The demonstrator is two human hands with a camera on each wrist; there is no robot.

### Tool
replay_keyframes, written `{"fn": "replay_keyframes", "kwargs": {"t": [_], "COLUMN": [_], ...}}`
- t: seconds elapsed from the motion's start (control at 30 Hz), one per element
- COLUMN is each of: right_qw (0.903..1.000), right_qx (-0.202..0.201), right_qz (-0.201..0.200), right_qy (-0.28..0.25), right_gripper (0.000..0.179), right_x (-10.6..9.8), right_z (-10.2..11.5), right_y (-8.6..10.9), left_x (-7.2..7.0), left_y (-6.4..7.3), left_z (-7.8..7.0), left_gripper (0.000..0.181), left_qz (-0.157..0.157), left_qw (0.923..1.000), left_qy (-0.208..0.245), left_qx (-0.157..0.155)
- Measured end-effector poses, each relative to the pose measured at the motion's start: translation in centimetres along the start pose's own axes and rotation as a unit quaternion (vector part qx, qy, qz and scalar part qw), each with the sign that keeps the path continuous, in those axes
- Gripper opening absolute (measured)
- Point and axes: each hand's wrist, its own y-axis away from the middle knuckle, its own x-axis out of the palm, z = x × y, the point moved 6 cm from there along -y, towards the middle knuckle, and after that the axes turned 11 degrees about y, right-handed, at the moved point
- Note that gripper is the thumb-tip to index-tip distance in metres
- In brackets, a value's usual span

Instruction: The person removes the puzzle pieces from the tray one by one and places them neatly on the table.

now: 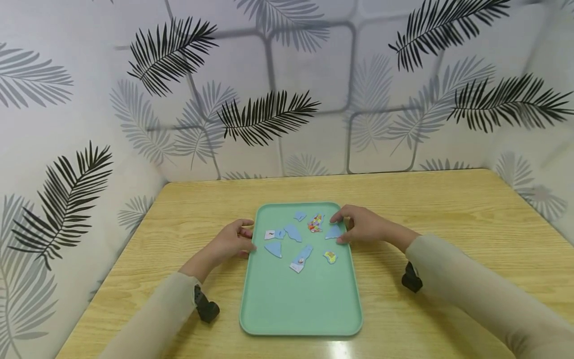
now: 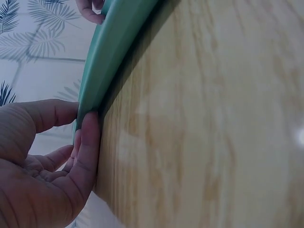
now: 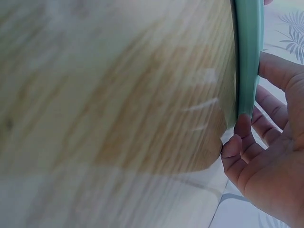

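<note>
A green tray (image 1: 300, 309) lies on the table between both hands. My left hand (image 1: 228, 242) grips its left rim; in the left wrist view the thumb and fingers (image 2: 88, 147) pinch the tray's edge. On the opposite side, my right hand (image 1: 365, 224) holds the right rim, thumb over the edge and fingers (image 3: 242, 124) at its outer side. Several flat, irregular pieces lie in the tray's far half: a multicoloured one (image 1: 316, 223), a yellow-patterned one (image 1: 330, 257), a long blue-and-white one (image 1: 301, 258), and a blue one (image 1: 334, 232) beside the right hand.
The wooden table (image 1: 421, 199) extends around the tray on all sides. Behind it stands a wall (image 1: 309, 70) with a leaf pattern, which also runs along the left. Black wrist cameras (image 1: 206, 305) hang below both sleeves.
</note>
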Motion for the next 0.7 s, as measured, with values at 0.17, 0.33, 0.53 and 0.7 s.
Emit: {"fn": "replay_keyframes", "kwargs": {"t": [0.17, 0.33, 0.53, 0.7], "right_qw": [1.0, 1.0, 0.9998, 0.9995], "right_qx": [-0.003, -0.002, -0.001, -0.004], "right_qz": [0.003, 0.004, 0.002, -0.003], "right_qy": [-0.001, -0.001, -0.021, -0.03], "right_gripper": [0.044, 0.04, 0.034, 0.031], "right_x": [0.09, 0.19, 0.16, 0.24], "right_z": [0.16, -0.01, -0.09, -0.25], "right_y": [-0.1, -0.32, -0.52, -0.75], "left_x": [0.05, 0.06, 0.01, -0.03], "left_y": [-0.06, -0.17, -0.15, -0.05], "left_z": [0.05, 0.09, 0.11, 0.26], "left_gripper": [0.07, 0.07, 0.07, 0.07], "left_qz": [0.005, 0.004, 0.001, 0.002], "left_qw": [1.0, 1.0, 0.9999, 0.9999], "left_qy": [0.003, 0.005, 0.008, 0.013], "left_qx": [0.002, -0.002, -0.006, -0.006]}}
